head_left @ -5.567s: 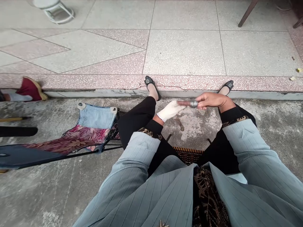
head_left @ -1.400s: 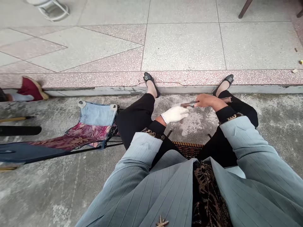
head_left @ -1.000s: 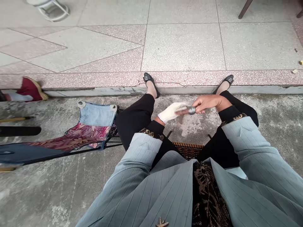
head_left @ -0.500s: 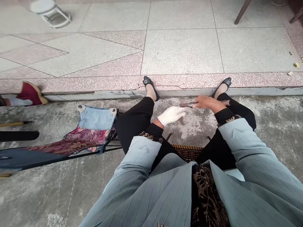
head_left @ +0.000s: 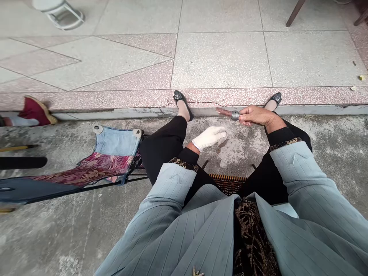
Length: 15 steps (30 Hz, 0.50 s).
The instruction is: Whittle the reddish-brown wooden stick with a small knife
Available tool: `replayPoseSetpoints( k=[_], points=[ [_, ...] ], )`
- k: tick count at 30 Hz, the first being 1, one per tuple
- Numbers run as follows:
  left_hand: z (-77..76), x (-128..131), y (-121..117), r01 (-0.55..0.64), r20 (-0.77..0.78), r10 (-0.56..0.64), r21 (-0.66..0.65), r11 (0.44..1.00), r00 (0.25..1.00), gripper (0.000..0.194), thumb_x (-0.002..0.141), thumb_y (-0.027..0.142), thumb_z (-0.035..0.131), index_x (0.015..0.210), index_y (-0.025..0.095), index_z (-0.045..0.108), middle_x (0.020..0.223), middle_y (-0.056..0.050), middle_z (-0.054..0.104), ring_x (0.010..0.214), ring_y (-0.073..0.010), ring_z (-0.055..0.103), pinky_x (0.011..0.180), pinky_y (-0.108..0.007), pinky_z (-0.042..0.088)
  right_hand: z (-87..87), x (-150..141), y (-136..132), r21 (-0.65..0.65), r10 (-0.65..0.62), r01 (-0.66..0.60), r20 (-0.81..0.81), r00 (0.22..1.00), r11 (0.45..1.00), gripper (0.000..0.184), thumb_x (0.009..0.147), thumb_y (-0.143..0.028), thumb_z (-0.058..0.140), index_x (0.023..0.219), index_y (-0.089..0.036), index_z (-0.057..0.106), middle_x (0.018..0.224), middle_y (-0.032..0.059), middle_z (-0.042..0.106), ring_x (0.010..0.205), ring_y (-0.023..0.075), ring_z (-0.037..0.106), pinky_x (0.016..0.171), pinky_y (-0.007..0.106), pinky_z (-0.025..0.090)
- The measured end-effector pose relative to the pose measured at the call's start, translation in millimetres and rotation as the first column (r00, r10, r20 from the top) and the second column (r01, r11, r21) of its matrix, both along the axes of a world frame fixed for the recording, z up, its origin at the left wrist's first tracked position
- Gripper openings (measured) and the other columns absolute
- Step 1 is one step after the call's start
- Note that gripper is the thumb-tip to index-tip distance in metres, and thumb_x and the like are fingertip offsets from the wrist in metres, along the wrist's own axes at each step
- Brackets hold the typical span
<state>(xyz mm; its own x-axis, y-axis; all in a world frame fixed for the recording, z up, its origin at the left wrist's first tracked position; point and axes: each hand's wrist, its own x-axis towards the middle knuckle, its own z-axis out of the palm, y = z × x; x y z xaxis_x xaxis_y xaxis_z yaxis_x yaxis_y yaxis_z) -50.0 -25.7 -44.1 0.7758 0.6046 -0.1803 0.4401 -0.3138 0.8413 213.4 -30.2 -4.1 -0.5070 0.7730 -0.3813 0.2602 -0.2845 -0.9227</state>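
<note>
My right hand (head_left: 253, 115) is bare and holds a slim reddish-brown rod (head_left: 225, 112) near its middle, with a silver coiled band (head_left: 235, 115) around it. The rod points left toward the kerb. Its far end is hidden behind my fingers. My left hand (head_left: 209, 138) wears a white glove and hangs over the concrete between my knees, apart from the rod, its fingers closed and nothing in them. Just below the glove, a small curved brown piece (head_left: 220, 146) lies on the ground.
I sit on a woven rattan seat (head_left: 228, 184), my black-shod feet (head_left: 181, 100) at the kerb (head_left: 184, 112) beyond rough concrete. To the left stands a folding chair with patchwork cloth (head_left: 115, 140). Past it is a person's foot in a red shoe (head_left: 36, 112).
My gloved left hand has drawn back from the rod, which it touched earlier. My right hand has lifted slightly and turned the rod, which now points left with the band showing.
</note>
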Motion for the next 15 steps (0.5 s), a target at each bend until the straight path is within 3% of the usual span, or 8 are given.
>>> replayPoseSetpoints(
  k=[4,8,12,15],
  points=[
    [-1.0,0.4,-2.6,0.053,-0.03,-0.054,-0.016,0.998,0.998,0.033,0.091,0.04,0.044,0.086,0.016,0.066,0.083,-0.003,0.067,0.076,-0.0161,0.059,0.075,-0.027,0.045,-4.5,-1.9,3.4,-0.031,-0.065,0.069,0.11,0.992,0.997,0.032,0.08,-0.044,0.07,0.066,-0.017,0.059,0.06,-0.0022,0.054,0.051,0.008,0.043,0.053,0.025,0.034],
    [-4.5,-3.5,-0.7,0.101,-0.126,-0.092,0.063,0.993,0.988,0.037,0.093,0.042,0.043,0.093,0.015,0.069,0.082,-0.003,0.067,0.075,-0.0167,0.059,0.073,-0.027,0.043,-12.4,-1.4,9.2,-0.005,-0.066,0.071,0.31,0.948,0.997,0.033,0.082,-0.046,0.069,0.067,-0.018,0.058,0.062,-0.0002,0.055,0.052,0.0101,0.045,0.055,0.028,0.037],
    [-3.0,-5.9,1.0,0.148,-0.139,-0.132,0.107,0.983,0.981,0.035,0.092,0.039,0.046,0.093,0.015,0.071,0.081,-0.004,0.067,0.077,-0.0175,0.059,0.074,-0.027,0.042,-22.4,-5.6,10.9,-0.082,0.171,-0.153,0.603,0.779,0.985,0.037,0.081,-0.048,0.071,0.064,-0.018,0.06,0.062,0.003,0.058,0.054,0.0129,0.049,0.058,0.031,0.038],
    [1.0,-4.6,-0.5,0.167,-0.116,-0.157,0.086,0.982,0.981,0.03,0.09,0.039,0.05,0.087,0.016,0.07,0.077,-0.003,0.065,0.073,-0.0159,0.057,0.072,-0.026,0.041,-31.6,-20.1,5.9,-0.208,0.423,-0.384,0.635,0.646,0.899,0.039,0.082,-0.05,0.069,0.063,-0.017,0.062,0.06,0.0033,0.06,0.053,0.0134,0.05,0.058,0.031,0.037]
  ],
)
